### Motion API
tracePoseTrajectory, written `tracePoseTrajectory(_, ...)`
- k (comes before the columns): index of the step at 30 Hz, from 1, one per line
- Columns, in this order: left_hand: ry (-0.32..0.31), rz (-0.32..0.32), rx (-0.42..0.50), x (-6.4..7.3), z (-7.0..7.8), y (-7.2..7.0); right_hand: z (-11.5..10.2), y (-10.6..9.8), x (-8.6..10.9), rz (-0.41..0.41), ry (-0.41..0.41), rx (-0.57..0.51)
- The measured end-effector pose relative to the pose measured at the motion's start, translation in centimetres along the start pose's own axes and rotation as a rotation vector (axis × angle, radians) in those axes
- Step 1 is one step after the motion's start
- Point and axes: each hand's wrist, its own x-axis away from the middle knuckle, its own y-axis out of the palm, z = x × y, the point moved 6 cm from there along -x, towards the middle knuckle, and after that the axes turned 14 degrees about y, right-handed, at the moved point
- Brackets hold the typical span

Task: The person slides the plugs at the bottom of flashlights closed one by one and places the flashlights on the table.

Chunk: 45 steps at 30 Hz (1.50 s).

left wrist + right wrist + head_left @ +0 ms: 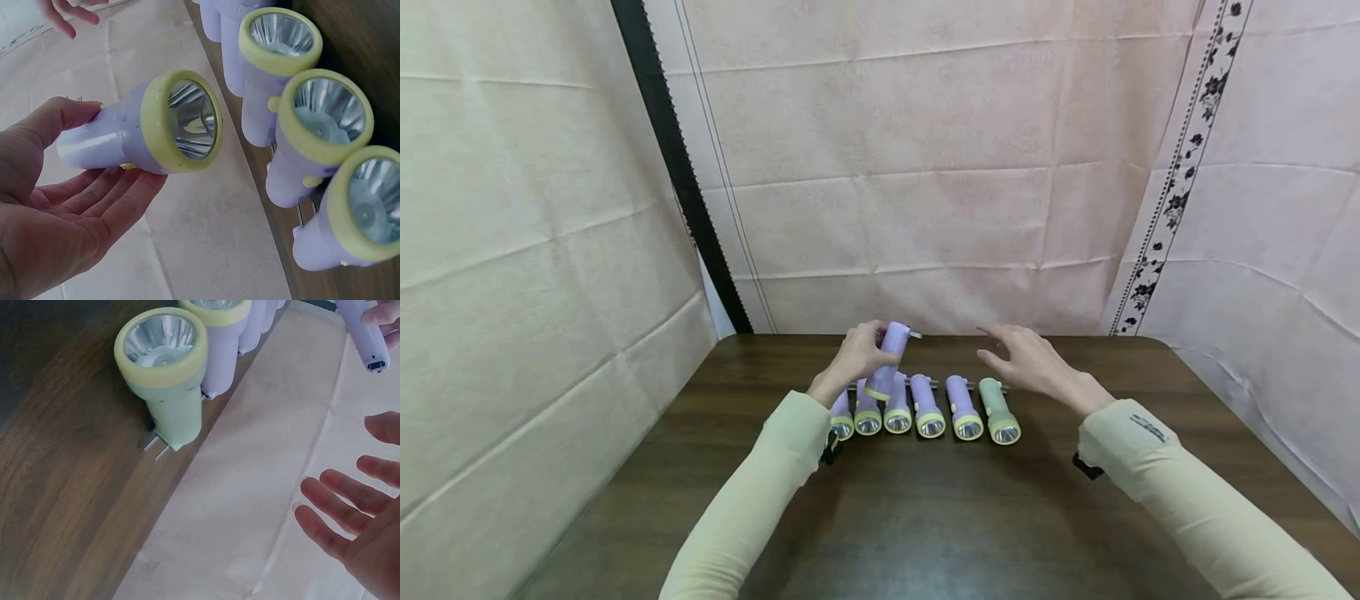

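My left hand (854, 358) holds a purple flashlight (891, 346) with a yellow head above the left part of a row. In the left wrist view, thumb and fingers are on opposite sides of its body, and its lens faces away from the palm. My right hand (1028, 358) is raised over the table's far right, fingers spread and nothing in them. Nearest to it stands a green flashlight (997, 407), with two metal prongs (156, 447) showing in the right wrist view. Several purple flashlights (927, 404) lie in the row to its left, lenses toward me.
The row lies on a dark wooden table (940, 508), near its far edge. Pale cloth (925, 208) hangs behind the table and on both sides.
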Motion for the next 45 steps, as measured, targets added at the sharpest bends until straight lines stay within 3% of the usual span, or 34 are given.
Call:
tracePoseTrajectory(7,0.039,0.005,0.032,-0.3,0.7,0.8,-1.1,0.2,-0.1,-0.033,-0.048,-0.006)
tracePoseTrajectory(16,0.077,-0.013,-0.003,-0.6,1.8,1.8,-2.4,0.8,-0.1,-0.067,-0.084,-0.037)
tracePoseTrajectory(32,0.113,-0.042,0.089,-0.7,2.7,3.4,-3.6,1.5,0.1,-0.115,-0.093,-0.029)
tracePoseTrajectory(45,0.178,0.008,0.108,-0.8,3.8,2.9,-4.2,0.7,0.1,-0.063,-0.187,-0.066)
